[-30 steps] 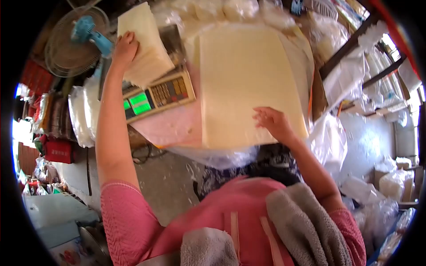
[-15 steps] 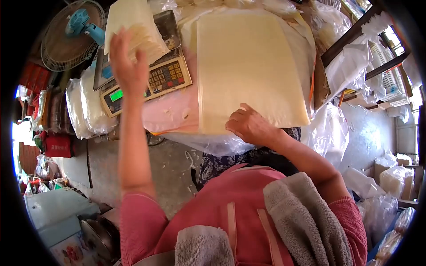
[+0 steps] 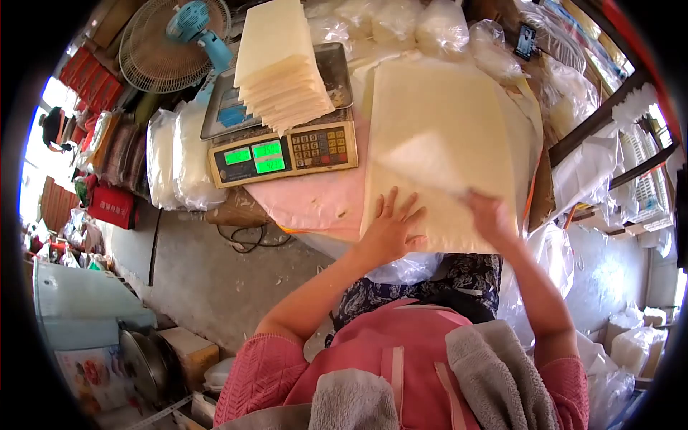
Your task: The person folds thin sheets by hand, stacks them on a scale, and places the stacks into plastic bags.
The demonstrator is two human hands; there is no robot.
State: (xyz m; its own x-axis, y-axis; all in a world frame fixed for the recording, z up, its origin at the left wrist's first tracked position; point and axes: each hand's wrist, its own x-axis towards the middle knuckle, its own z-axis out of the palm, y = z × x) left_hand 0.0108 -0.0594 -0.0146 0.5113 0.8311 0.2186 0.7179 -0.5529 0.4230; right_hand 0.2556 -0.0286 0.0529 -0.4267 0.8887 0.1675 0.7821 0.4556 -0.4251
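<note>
My left hand [image 3: 393, 231] lies with spread fingers on the lower left part of a large stack of thin cream sheets [image 3: 444, 100]. Above the lower right part of the stack, my right hand [image 3: 491, 216] is closed on one end of a pale, flat, roughly triangular thing [image 3: 423, 159]. Motion smears it, so its kind does not show. Left of the stack, a folded pile of cream sheets [image 3: 279, 72] rests on the tray of a digital scale [image 3: 337, 147], whose green displays are lit.
A fan [image 3: 175, 43] stands behind the scale. Filled plastic bags [image 3: 441, 29] line the table's far side, with a phone [image 3: 525, 41] at the far right. Clear-wrapped packs [image 3: 190, 154] stand left of the scale. A pink cloth [image 3: 315, 201] covers the table's near left part.
My left hand has come from beside the pile on the scale to the stack. My right hand has moved right and now holds the pale thing. The view has shifted.
</note>
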